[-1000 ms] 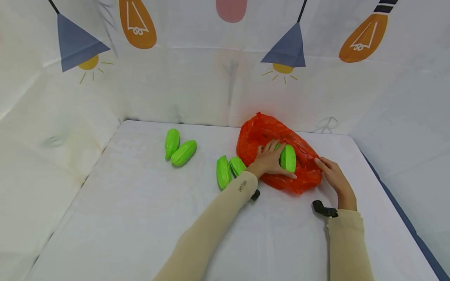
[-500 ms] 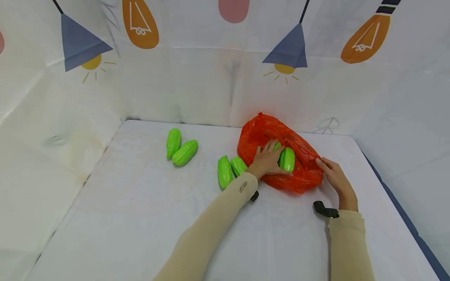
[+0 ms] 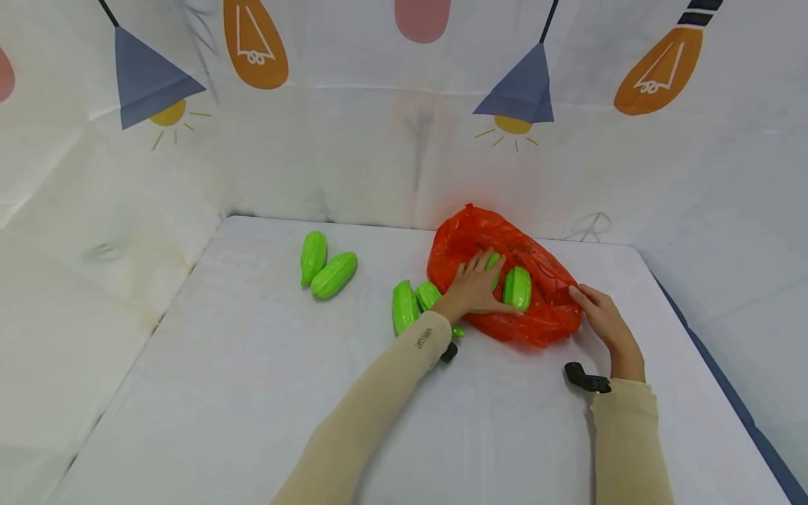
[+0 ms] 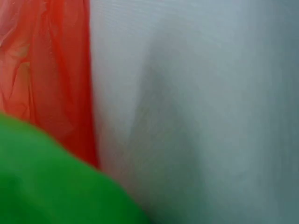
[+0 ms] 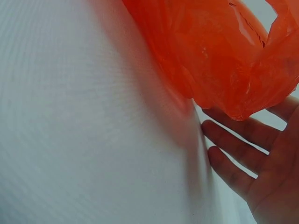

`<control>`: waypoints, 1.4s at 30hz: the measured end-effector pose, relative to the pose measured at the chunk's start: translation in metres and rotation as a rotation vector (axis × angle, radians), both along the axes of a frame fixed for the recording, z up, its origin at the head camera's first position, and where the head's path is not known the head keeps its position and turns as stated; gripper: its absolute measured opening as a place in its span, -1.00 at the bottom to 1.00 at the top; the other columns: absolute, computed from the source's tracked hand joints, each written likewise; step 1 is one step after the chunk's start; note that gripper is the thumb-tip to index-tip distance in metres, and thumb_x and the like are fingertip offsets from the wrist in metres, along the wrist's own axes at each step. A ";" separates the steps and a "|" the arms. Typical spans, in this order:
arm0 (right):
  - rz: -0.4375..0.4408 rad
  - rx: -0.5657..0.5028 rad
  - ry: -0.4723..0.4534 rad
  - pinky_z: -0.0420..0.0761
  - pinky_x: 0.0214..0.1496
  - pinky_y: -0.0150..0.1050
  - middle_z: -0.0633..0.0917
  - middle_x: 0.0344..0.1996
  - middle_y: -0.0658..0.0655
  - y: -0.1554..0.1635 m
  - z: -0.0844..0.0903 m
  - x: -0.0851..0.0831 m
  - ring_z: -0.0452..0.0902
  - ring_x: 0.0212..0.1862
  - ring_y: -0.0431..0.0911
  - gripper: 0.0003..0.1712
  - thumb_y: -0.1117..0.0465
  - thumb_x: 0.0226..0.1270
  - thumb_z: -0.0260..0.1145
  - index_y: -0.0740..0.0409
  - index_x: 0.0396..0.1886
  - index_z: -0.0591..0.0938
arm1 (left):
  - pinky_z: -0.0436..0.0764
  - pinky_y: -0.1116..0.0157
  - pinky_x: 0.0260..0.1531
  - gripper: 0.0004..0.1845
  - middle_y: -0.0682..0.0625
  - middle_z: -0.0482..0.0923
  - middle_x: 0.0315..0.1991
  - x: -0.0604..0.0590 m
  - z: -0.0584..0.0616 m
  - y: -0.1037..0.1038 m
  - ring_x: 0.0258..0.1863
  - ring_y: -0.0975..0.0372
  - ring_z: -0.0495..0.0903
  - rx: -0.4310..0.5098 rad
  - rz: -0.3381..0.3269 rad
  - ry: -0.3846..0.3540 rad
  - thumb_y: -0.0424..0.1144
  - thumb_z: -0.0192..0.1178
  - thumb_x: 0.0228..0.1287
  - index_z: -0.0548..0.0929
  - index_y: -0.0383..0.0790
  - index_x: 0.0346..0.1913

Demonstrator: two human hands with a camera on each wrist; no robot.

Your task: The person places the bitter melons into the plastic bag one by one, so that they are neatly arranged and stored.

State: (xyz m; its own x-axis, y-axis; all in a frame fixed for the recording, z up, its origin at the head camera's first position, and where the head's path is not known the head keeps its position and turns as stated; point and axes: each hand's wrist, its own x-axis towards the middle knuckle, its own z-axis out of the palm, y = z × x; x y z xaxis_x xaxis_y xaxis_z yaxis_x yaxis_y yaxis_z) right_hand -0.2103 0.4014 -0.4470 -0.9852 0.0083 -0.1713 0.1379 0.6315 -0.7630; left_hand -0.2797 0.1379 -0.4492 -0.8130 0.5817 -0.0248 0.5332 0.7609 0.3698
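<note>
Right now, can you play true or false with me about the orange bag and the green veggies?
1. The left hand grips a green vegetable on the orange bag. True.
2. The right hand holds a green vegetable. False: it only touches the bag's edge with straight fingers.
3. Two green vegetables lie together far to the left of the bag. True.
4. The bag is blue. False: it is orange.
</note>
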 end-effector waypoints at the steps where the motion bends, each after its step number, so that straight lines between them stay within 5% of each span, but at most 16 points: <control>1: -0.002 -0.002 -0.004 0.10 0.36 0.46 0.20 0.39 0.54 0.000 0.000 0.000 0.03 0.41 0.40 -0.14 -0.21 0.56 -0.17 0.43 0.48 0.11 | 0.08 0.03 0.51 0.23 0.00 -0.24 0.60 0.001 0.001 -0.001 0.58 0.11 -0.20 0.003 -0.004 0.007 0.56 0.18 -0.06 -0.05 0.01 0.58; 27: -0.002 -0.005 -0.017 0.03 0.38 0.46 0.12 0.42 0.57 0.003 -0.002 -0.001 -0.05 0.44 0.44 -0.10 -0.23 0.54 -0.16 0.42 0.50 0.03 | 0.09 0.08 0.52 0.22 0.04 0.02 0.56 0.031 0.034 -0.049 0.54 0.18 0.01 0.266 -0.094 0.050 0.46 0.28 -0.05 0.03 -0.10 0.56; 42: 0.006 0.003 -0.017 0.04 0.38 0.46 0.11 0.41 0.59 0.003 -0.001 -0.003 -0.05 0.44 0.46 -0.13 -0.19 0.57 -0.18 0.45 0.49 0.04 | 0.15 0.03 0.49 0.19 0.00 0.06 0.55 0.039 0.012 -0.081 0.53 0.14 0.05 0.317 -0.065 0.012 0.36 0.36 -0.02 0.06 -0.15 0.55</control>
